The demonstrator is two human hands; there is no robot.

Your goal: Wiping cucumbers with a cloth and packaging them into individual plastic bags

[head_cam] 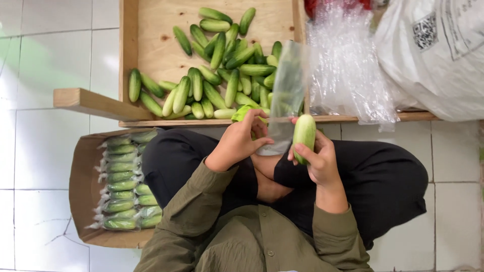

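My right hand (pixel 317 158) grips a pale green cucumber (pixel 304 132), held upright just in front of my crossed legs. My left hand (pixel 237 141) pinches the edge of a clear plastic bag (pixel 286 95) that stands up between the two hands; a light green cucumber (pixel 243 112) shows just above its fingers, and I cannot tell whether the hand holds it. Beyond the hands, a shallow wooden crate (pixel 151 35) holds several loose green cucumbers (pixel 222 75).
A brown cardboard box (pixel 80 186) at my left knee holds several bagged cucumbers (pixel 123 186) in rows. A stack of clear bags (pixel 348 70) and a large white sack (pixel 438 55) lie at the right. White floor tiles surround everything.
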